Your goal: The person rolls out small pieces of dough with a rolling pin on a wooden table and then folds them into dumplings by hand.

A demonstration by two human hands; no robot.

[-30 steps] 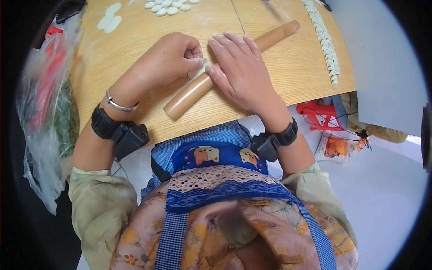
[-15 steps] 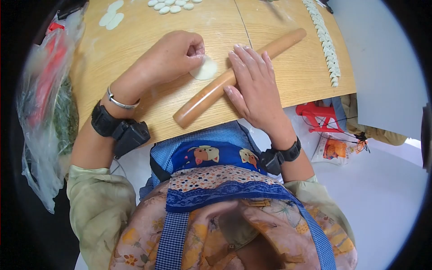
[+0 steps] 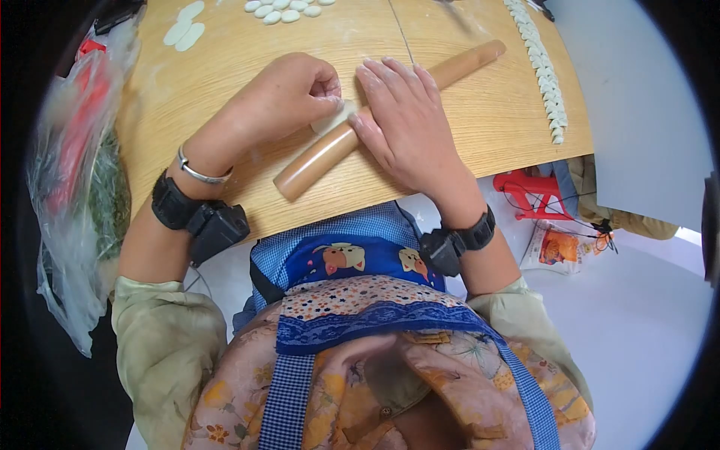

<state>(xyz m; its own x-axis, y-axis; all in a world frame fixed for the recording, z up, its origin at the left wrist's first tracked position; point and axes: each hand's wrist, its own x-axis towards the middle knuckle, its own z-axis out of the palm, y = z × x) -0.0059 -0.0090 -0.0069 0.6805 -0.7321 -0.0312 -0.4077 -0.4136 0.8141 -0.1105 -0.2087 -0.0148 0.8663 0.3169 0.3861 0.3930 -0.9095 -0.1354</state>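
Note:
A small round dough wrapper (image 3: 330, 120) lies on the wooden table, its edge pinched between the thumb and fingers of my left hand (image 3: 304, 90). Across its right part rests the wooden rolling pin (image 3: 315, 163), slanting from lower left to upper right. My right hand (image 3: 405, 120) lies flat on top of the pin, palm down, the fingers stretched out and the thumb toward the wrapper. Part of the wrapper is hidden under the pin.
Flattened dough pieces (image 3: 178, 33) lie at the table's upper left, with several small dough discs (image 3: 282, 10) at the top. A row of folded dumplings (image 3: 546, 82) runs down the right. Plastic bags (image 3: 75, 172) hang at the left; a red stool (image 3: 529, 196) stands below right.
The rolling pin has moved up and left, onto the wrapper, with my right hand on it. My left hand has stayed at the wrapper's edge.

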